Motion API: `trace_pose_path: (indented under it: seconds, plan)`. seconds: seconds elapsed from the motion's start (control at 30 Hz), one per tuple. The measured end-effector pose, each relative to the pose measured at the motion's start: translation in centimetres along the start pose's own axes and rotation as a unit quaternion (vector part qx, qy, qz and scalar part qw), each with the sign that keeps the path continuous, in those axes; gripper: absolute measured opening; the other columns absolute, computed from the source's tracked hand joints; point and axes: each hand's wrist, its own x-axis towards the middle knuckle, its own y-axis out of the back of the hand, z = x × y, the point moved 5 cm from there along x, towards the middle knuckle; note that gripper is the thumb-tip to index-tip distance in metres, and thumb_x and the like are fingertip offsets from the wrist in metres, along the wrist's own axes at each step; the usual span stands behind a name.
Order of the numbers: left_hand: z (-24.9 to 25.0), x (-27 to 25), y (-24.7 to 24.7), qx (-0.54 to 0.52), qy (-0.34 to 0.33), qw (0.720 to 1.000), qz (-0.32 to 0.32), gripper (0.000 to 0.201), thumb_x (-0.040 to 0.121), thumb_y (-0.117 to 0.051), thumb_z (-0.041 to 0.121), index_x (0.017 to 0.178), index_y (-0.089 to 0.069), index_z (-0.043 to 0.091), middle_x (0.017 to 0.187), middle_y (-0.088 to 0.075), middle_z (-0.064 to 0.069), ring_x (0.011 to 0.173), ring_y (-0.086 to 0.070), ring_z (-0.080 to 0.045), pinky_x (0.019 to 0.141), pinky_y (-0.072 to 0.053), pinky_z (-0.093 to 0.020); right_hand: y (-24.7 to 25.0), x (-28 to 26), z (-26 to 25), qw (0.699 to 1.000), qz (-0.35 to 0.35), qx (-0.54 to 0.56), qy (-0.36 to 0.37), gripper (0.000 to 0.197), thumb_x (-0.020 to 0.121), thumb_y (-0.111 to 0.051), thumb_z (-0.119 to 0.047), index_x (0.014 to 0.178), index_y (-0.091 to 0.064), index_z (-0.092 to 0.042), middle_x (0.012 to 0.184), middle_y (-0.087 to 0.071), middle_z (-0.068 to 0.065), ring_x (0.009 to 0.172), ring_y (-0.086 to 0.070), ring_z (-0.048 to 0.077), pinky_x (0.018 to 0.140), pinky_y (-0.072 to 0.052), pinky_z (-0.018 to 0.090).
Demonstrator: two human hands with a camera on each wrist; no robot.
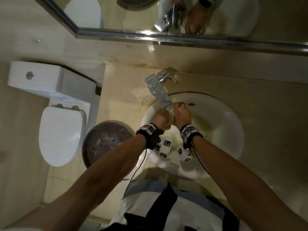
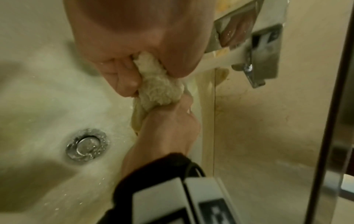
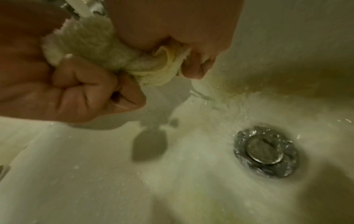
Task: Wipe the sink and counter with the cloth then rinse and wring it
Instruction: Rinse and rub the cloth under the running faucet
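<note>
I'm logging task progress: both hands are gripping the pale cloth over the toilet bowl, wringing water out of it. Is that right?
Not quite. The left hand and right hand do grip the pale cloth, but over the sink, under the faucet, not the toilet bowl. The head view shows this; the right wrist view shows water running towards the drain.

Bare forearms, no sleeves; each wrist has a black strap: left wrist strap point(image 1: 149, 133), right wrist strap point(image 1: 191, 133). Each strap carries white blocks printed with black square fiducial markers point(image 1: 167, 143), and a thin black cable point(image 1: 202, 164) runs back along each arm. Torso clothing point(image 1: 166, 212) is white with a pale blue band and a black stripe down the middle.
</note>
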Motion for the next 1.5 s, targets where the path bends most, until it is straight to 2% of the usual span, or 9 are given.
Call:
trace_pose_path:
  seconds: [0.1,0.23,0.4,0.6,0.8,1.03,1.2,1.33,1.5]
  plan:
    - [0.4,0.5,0.5,0.022,-0.004,1.0,0.012,0.043,0.103,-0.043,0.029,0.142,-0.047,0.011,0.129,-0.056,-0.009,0.114,-0.056,-0.03,0.08,-0.052,-0.039,-0.4,-0.4,0.2,0.998,0.013,0.064,-0.007,0.037,0.105,-0.043,-0.042,0.115,-0.057,-0.008,0.106,-0.068,0.01,0.09,-0.063,0.024,0.073,-0.048,0.031]
    - [0.5,0.9,-0.7,0.095,-0.019,0.995,0.023,0.028,0.101,-0.051,0.03,0.119,-0.059,0.011,0.12,-0.063,-0.019,0.097,-0.063,-0.031,0.085,-0.055,-0.044,0.0,-0.6,3.2,0.984,0.028,0.135,-0.114,0.056,0.091,-0.053,-0.059,0.123,-0.039,-0.016,0.123,-0.062,0.014,0.106,-0.063,0.031,0.092,-0.055,0.047]
    - [-0.1,1.1,-1.6,-0.095,-0.045,0.994,-0.025,0.046,0.105,-0.042,0.033,0.142,-0.048,0.007,0.144,-0.052,-0.018,0.106,-0.053,-0.026,0.081,-0.057,-0.036,0.1,-1.2,4.5,0.94,-0.083,0.234,-0.235,0.078,0.086,-0.059,-0.07,0.135,-0.049,-0.012,0.122,-0.064,0.006,0.105,-0.066,0.023,0.066,-0.058,0.036]
    - [-1.8,0.7,0.9,-0.055,-0.027,0.998,-0.03,0.017,0.099,-0.053,0.02,0.103,-0.064,0.008,0.096,-0.065,-0.008,0.084,-0.062,-0.019,0.071,-0.052,-0.029,-0.6,-1.2,3.4,0.959,-0.09,0.2,-0.182,0.044,0.09,-0.071,-0.029,0.124,-0.05,-0.011,0.12,-0.065,0.016,0.102,-0.065,0.027,0.079,-0.059,0.04]
    - [-2.9,1.6,0.4,0.055,0.007,0.998,0.016,0.063,0.087,-0.05,0.069,0.105,-0.063,0.01,0.081,-0.06,-0.009,0.066,-0.053,-0.02,0.061,-0.043,-0.029,-1.5,-2.3,4.0,0.936,-0.12,0.304,-0.134,0.036,0.093,-0.073,-0.022,0.124,-0.053,-0.017,0.122,-0.066,0.009,0.11,-0.066,0.025,0.097,-0.057,0.045]
    - [-2.6,1.6,-0.1,0.039,-0.091,0.994,0.054,0.028,0.103,-0.049,0.023,0.109,-0.062,-0.001,0.103,-0.07,-0.024,0.089,-0.071,-0.039,0.083,-0.059,-0.053,0.3,-1.0,3.3,0.994,-0.1,0.04,-0.027,0.05,0.091,-0.067,-0.041,0.135,-0.052,-0.022,0.122,-0.066,0.001,0.109,-0.064,0.02,0.093,-0.054,0.037]
    - [-3.0,0.7,0.2,-0.045,-0.097,0.994,0.011,0.04,0.091,-0.064,0.008,0.126,-0.055,-0.009,0.115,-0.066,-0.025,0.094,-0.067,-0.033,0.08,-0.06,-0.039,1.0,-0.1,2.5,0.993,-0.037,0.042,-0.105,0.045,0.1,-0.056,-0.029,0.139,-0.043,-0.013,0.118,-0.061,0.004,0.101,-0.062,0.024,0.086,-0.053,0.038]
    - [-2.5,0.3,0.5,-0.044,-0.102,0.994,0.002,0.041,0.088,-0.07,0.006,0.125,-0.059,-0.006,0.116,-0.068,-0.027,0.102,-0.067,-0.045,0.085,-0.058,-0.054,-0.9,0.2,2.5,0.981,-0.11,0.099,-0.128,0.052,0.094,-0.05,-0.054,0.131,-0.054,-0.018,0.115,-0.066,0.006,0.102,-0.065,0.025,0.091,-0.058,0.05]
    - [-2.4,-0.1,1.5,-0.065,-0.115,0.991,-0.015,0.031,0.1,-0.05,0.013,0.126,-0.062,-0.001,0.114,-0.071,-0.015,0.103,-0.068,-0.028,0.087,-0.057,-0.035,-0.5,0.3,2.5,0.987,-0.098,0.07,-0.104,0.048,0.089,-0.068,-0.049,0.121,-0.06,-0.014,0.113,-0.066,0.006,0.102,-0.066,0.025,0.088,-0.058,0.044]
